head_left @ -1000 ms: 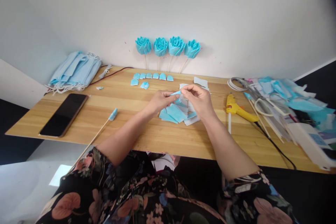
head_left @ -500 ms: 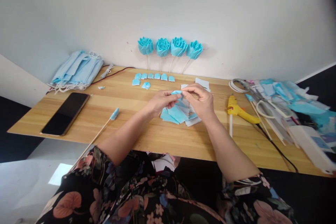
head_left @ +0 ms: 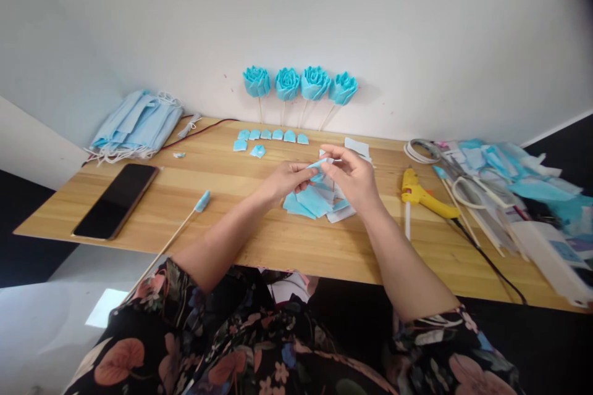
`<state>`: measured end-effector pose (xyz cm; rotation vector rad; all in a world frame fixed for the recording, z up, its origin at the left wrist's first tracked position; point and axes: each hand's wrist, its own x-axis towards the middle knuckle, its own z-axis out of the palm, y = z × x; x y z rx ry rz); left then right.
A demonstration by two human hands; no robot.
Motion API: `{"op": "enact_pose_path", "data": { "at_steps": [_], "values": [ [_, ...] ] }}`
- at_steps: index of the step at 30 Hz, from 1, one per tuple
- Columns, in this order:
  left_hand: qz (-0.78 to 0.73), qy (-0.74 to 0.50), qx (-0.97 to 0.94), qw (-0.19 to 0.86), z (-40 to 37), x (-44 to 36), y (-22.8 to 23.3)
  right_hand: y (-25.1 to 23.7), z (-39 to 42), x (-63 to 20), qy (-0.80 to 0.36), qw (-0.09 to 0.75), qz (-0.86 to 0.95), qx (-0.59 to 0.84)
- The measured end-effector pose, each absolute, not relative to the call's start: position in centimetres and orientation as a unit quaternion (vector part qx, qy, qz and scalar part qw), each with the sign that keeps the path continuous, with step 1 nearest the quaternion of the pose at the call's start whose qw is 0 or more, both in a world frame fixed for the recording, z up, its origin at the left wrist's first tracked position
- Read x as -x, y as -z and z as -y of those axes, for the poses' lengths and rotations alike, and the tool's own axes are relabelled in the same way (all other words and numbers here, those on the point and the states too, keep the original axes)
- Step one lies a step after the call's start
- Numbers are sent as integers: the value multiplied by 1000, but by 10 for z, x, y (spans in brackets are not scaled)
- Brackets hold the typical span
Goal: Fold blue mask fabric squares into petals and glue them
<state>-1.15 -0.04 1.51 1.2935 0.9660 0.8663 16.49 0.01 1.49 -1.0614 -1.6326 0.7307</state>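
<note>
Between the fingers of both hands is a small piece of light blue mask fabric (head_left: 317, 165), partly folded. My left hand (head_left: 290, 179) pinches its left side. My right hand (head_left: 352, 176) has thumb and fingers closed about its right end. Below them lies a loose pile of cut blue fabric pieces (head_left: 309, 200), partly hidden by the hands. Behind, several small folded blue petals (head_left: 277, 134) form a row, with two more petals in front of it. A thin stick with a blue wrapped tip (head_left: 202, 201) lies left of my left forearm.
Several blue fabric roses (head_left: 315, 83) on sticks lean against the wall. At left are a stack of masks (head_left: 139, 123) and a phone (head_left: 115, 200). To the right lie a yellow glue gun (head_left: 428, 200), scissors (head_left: 482, 192), tape (head_left: 422, 150) and fabric scraps (head_left: 532, 173).
The fabric piece now shows more of its length, slanting up to the right. My right fingers have lifted and spread slightly; my left hand stays nearly in place.
</note>
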Motion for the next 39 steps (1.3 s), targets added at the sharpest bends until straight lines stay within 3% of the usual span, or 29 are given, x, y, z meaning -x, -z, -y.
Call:
{"op": "enact_pose_path", "data": {
  "at_steps": [18, 29, 39],
  "values": [
    [-447, -376, -542, 605, 6, 6, -20, -16, 4, -160, -237, 522, 700, 427],
    [-448, -386, -522, 614, 5, 8, -21, -19, 9, -160, -77, 499, 754, 420],
    [-461, -385, -512, 615, 5, 8, -25, -12, 4, -163, -164, 538, 715, 415]
  ]
}}
